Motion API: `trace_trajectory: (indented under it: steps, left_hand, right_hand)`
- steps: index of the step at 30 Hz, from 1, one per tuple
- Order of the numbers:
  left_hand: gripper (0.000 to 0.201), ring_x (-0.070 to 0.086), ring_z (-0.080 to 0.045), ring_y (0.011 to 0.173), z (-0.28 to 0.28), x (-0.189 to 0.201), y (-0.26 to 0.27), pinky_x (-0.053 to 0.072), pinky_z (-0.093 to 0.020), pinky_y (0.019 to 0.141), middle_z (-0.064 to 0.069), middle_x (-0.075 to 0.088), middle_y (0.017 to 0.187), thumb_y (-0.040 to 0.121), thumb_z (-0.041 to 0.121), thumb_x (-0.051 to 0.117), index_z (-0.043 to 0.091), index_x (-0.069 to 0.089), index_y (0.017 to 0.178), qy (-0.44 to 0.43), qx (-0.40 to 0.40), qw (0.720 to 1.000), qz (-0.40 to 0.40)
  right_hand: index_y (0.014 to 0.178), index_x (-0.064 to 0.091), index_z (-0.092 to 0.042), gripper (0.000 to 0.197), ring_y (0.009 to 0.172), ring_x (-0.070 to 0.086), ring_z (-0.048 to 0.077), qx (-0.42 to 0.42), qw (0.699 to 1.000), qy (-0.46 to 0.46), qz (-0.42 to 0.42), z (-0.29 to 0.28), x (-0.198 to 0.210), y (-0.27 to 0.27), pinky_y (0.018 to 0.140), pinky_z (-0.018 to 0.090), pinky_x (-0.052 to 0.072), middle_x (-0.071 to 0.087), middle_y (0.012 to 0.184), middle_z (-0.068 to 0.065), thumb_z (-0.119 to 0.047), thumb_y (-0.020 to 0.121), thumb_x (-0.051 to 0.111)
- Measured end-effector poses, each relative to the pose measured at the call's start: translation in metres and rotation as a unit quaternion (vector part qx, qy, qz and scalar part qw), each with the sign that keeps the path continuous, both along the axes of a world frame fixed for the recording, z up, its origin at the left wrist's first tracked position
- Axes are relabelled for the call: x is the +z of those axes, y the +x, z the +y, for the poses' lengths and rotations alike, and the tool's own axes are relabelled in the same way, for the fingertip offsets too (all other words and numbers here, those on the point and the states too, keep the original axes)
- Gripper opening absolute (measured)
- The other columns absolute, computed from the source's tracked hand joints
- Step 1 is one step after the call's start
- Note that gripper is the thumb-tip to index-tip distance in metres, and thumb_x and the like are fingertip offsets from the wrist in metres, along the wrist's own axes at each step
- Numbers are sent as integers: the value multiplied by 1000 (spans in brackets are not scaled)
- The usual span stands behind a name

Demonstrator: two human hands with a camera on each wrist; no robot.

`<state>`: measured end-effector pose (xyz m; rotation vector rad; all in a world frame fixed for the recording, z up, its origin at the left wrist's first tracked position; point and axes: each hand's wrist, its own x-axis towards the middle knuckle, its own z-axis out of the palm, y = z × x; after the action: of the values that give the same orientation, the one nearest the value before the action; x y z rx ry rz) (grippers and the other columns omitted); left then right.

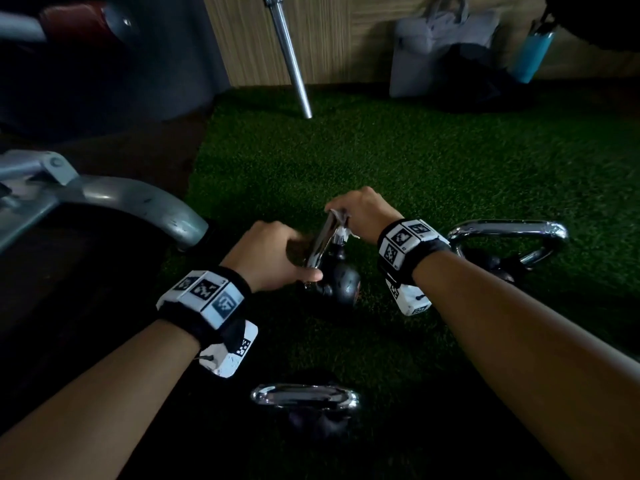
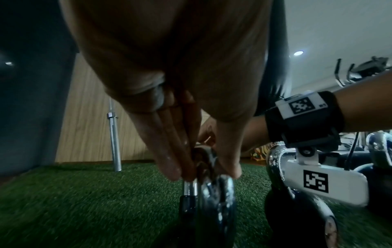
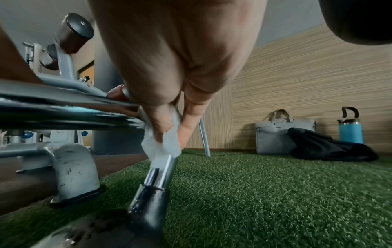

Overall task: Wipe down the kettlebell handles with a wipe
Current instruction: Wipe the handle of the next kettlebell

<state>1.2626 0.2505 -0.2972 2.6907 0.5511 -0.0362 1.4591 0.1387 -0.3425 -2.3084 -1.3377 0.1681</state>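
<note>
A small black kettlebell (image 1: 341,284) with a chrome handle (image 1: 322,239) stands on green turf at centre. My left hand (image 1: 273,252) grips the near end of that handle (image 2: 208,161), fingers curled round it. My right hand (image 1: 360,211) pinches a white wipe (image 3: 163,147) round the far upright of the handle (image 3: 163,171), thumb and fingers closed over it; the wipe (image 1: 341,230) shows under the fingers. A second kettlebell (image 1: 509,237) with a chrome handle lies to the right. A third chrome handle (image 1: 306,396) sits close in front of me.
A grey machine foot (image 1: 152,209) stands at the left edge of the turf. A steel barbell (image 1: 292,60) leans on the wood wall. A grey bag (image 1: 440,50), dark cloth (image 3: 326,147) and a blue bottle (image 1: 531,53) lie by the wall at right.
</note>
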Motion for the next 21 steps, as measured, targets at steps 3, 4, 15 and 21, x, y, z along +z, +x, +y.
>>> trace_trajectory:
  steps: [3, 4, 15, 21]
  left_hand:
    - [36, 71, -13, 85, -16, 11, 7, 51, -24, 71, 7, 75, 85, 70, 46, 88, 24, 78, 96, 45, -13, 999, 15]
    - [33, 71, -16, 89, -19, 12, 8, 49, -24, 72, 4, 74, 89, 73, 42, 87, 22, 77, 98, 58, -16, 998, 23]
    - [47, 70, -29, 97, 21, 24, 22, 57, -37, 87, -10, 70, 109, 92, 11, 70, 35, 66, 133, 141, -47, 987, 58]
    - [55, 69, -31, 102, 19, 16, 15, 57, -40, 89, -11, 69, 116, 92, 22, 72, 34, 57, 143, 113, -9, 992, 52]
  right_hand:
    - [111, 76, -24, 37, 96, 71, 18, -24, 1000, 7, 18, -3, 0, -6, 88, 32, 56, 74, 109, -2, 1, 91, 58]
    - [105, 76, -23, 33, 92, 71, 20, -27, 999, 3, 19, -6, 3, -8, 84, 32, 56, 73, 104, -1, 1, 91, 58]
    - [83, 77, -20, 33, 73, 70, 9, -103, 994, -7, 21, -47, 13, -50, 62, 17, 54, 69, 75, -12, 7, 84, 59]
    - [82, 75, -16, 30, 59, 58, 3, -135, 990, 11, 47, -47, 14, -56, 49, 5, 42, 58, 63, -14, 8, 83, 56]
